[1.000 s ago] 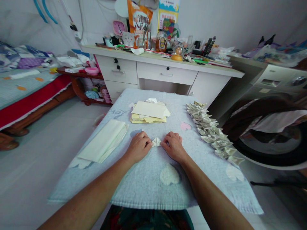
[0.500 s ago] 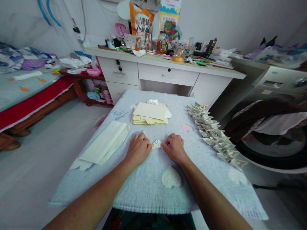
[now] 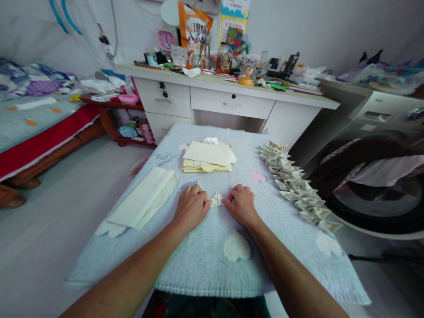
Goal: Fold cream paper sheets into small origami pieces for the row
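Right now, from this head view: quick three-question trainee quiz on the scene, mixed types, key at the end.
1. True or false: the small folded paper lies between the left hand and the right hand.
2. What lines the right side of the cloth-covered table? A) glass jars; B) pointed paper pieces; C) pens.
3. Which lies nearer the person: the long folded sheets or the paper stack?

Key: 1. True. 2. B. 3. The long folded sheets.

Large white Chinese characters mark the orange bag, smaller red ones the yellow poster, none clearly legible.
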### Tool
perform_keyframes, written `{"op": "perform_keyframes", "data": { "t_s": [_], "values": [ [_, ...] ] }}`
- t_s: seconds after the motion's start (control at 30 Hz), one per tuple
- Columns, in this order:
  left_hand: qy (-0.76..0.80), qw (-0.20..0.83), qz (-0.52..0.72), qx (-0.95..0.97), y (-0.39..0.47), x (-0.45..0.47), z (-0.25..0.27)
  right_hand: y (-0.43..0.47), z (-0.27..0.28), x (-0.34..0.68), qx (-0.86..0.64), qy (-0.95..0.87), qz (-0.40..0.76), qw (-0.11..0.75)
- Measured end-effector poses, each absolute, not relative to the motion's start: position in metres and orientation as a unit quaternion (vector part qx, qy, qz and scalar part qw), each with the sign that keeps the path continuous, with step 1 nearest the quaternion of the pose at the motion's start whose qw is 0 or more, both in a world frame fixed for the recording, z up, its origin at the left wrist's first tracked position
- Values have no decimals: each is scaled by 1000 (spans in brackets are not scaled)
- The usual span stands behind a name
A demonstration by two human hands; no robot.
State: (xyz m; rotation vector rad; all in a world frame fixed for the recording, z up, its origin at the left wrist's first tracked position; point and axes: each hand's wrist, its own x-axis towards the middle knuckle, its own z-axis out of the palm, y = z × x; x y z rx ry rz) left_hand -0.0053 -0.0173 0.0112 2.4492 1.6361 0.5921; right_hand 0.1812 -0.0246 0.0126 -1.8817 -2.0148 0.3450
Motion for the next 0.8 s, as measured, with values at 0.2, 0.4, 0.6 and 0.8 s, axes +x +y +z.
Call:
{"op": "perform_keyframes", "data": {
  "t_s": [0.2, 0.4, 0.6, 0.8],
  "values": [
    [415, 111, 278, 859, -12, -4, 8, -25, 12, 182, -664, -715, 120, 182],
    [359, 136, 263, 885, -5, 2, 0, -24, 11, 181, -664, -716, 114, 180],
    [370, 166, 265, 875, -1, 0, -5, -22, 14, 186, -658, -719, 143, 170],
    [368, 167, 264, 876, 0, 0, -6, -21, 20, 196, -655, -719, 171, 156]
  ]
}}
